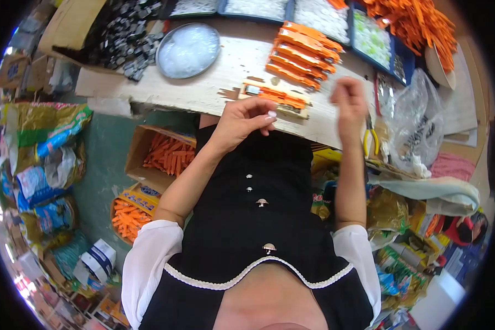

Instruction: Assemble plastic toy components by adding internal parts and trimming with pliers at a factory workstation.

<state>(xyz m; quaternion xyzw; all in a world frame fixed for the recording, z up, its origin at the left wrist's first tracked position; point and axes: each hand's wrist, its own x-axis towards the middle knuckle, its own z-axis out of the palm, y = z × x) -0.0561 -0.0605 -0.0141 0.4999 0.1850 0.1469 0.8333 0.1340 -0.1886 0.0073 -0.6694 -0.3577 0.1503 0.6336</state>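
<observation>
Across the upper part of the view, a pale wooden worktable (203, 88) is spreading from left to right, its near edge curving with the lens, and the person's black dress with white sleeves is filling the lower middle. On the floor at the left, a cardboard box of orange pieces (162, 154) is sitting under the table edge, with a smaller box of the same orange pieces (129, 212) lying just below it. At the right, a crumpled clear plastic bag (418, 126) is resting on the table's corner. On the tabletop, a round metal dish of clear bits (188, 49) is standing to the left, and a row of orange cutters (302, 55) is lying side by side to its right. Nearer the edge, a small wooden jig (275, 99) is holding a few more orange cutters. The left hand (245, 118) is hovering just in front of that jig, fingers curled inward with the thumb meeting the fingertips; whether anything small is pinched there I cannot tell. The right hand (349, 107) is raised beside the jig's right end, blurred, its fingers bunched together, and what it is gripping, if anything, cannot be made out. Yellow-handled pliers (371, 140) are lying just right of that wrist.
</observation>
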